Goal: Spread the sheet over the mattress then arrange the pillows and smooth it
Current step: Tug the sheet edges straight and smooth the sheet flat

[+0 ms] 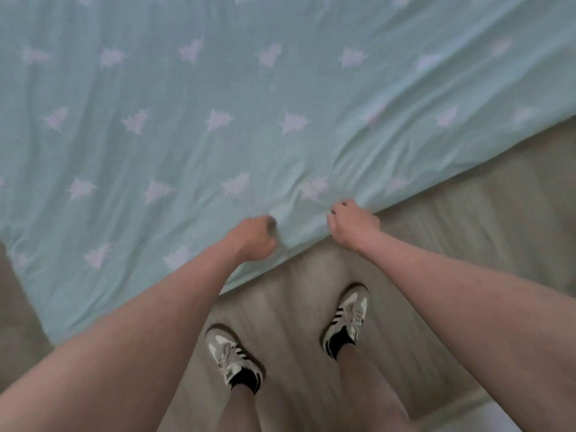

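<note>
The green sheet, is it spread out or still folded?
Spread, not smooth: the sheet lies open across the view, with creases near the left hand and right hand gripping its edge.

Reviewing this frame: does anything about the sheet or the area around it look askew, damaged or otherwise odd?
No damage or spill shows. The sheet is rumpled, with creases fanning out from where the left hand and right hand grip its near edge. That edge runs diagonally above the floor. No pillows are in view.

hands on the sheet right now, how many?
2. The left hand grips the near edge of the sheet, bunching it. The right hand grips the same edge just to its right. Both sets of fingers are curled into the fabric.
</note>
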A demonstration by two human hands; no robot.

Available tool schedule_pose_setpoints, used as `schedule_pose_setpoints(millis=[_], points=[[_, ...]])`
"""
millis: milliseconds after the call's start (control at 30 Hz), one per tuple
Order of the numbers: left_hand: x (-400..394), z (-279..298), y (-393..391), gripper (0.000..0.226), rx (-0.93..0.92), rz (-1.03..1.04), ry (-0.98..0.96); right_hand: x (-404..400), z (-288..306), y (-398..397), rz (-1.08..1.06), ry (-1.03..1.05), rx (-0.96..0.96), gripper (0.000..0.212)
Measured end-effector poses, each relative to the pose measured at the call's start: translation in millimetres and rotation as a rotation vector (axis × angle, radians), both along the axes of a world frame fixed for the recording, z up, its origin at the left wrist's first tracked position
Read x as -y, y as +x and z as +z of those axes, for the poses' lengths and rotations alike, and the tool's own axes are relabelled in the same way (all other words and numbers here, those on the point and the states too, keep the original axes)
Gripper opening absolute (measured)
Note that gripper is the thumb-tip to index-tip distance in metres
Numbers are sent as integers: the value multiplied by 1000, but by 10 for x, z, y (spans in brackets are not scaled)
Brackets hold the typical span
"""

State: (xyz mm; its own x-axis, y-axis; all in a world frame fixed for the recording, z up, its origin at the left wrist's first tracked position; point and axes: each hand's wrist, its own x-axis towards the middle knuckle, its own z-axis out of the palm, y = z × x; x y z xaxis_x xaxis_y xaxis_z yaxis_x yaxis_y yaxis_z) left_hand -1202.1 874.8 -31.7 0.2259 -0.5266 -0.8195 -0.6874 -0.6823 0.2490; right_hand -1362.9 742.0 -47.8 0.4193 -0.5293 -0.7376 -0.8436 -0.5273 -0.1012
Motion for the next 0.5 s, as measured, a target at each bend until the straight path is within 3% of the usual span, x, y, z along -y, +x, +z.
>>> schedule_pose_setpoints(millis=[67,133,233,333,433,500], points=[[258,47,-419,35,-143,-53,94,207,72,-441,32,22,-56,39],[524,94,-668,32,-113,-19,8,389,115,-728,22,16,-80,37],[1098,78,-822,46,57,135,-211,853,53,-920,-100,-92,74,39],[1725,29,-854,66,172,73,-300,1410,-3,-923,-143,-263,275,59],[2161,-126,-914,64,177,5,-192,1815,-123,-1113,-122,-202,205,59],[2363,-100,-1171,40,-31,89,-16,1942,-166,-1399,-133,-72,113,45]])
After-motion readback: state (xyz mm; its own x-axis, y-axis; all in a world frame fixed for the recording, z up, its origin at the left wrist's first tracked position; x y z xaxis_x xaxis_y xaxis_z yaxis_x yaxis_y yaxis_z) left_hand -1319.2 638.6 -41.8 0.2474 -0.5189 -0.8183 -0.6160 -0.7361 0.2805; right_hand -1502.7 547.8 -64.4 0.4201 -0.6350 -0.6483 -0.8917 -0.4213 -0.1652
